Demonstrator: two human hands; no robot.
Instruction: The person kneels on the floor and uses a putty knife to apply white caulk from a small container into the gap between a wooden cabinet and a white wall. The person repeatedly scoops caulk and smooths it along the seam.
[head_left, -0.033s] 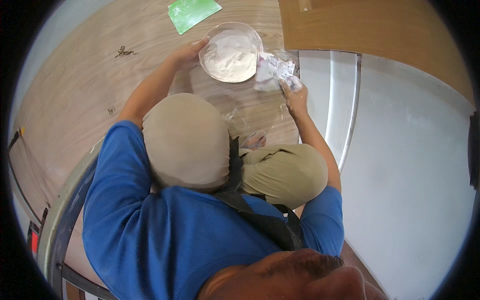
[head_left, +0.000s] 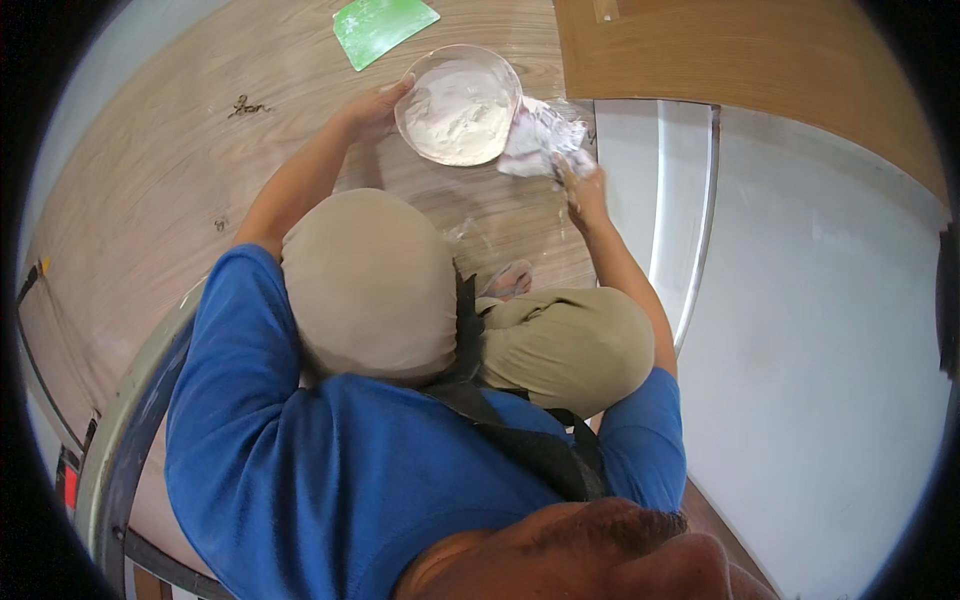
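Note:
A round, shallow bowl (head_left: 410, 136) with white powder (head_left: 458, 115) in it stands in front of me. My left hand (head_left: 382, 105) grips its left rim, thumb at the edge. Against the bowl's right side is a crumpled plastic bag (head_left: 535, 135), whitish with dark markings and dusted white. My right hand (head_left: 582, 182) is closed on the bag's lower right end. Whether powder remains inside the bag cannot be made out. Beyond the bowl, a green flat plate-like scraper (head_left: 385, 28) with white smears lies on the wood-patterned floor (head_left: 290, 60).
A brown wooden door (head_left: 740, 55) is at the upper right, beside a white panel (head_left: 800, 300) with a pale frame strip. A curved metal rail (head_left: 130, 420) passes on my left. Small dark scraps (head_left: 245, 106) lie on the floor. My bent knees are close below the bowl.
The plastic bag and my right hand have shifted slightly left, toward the bowl. My left hand stays on the rim.

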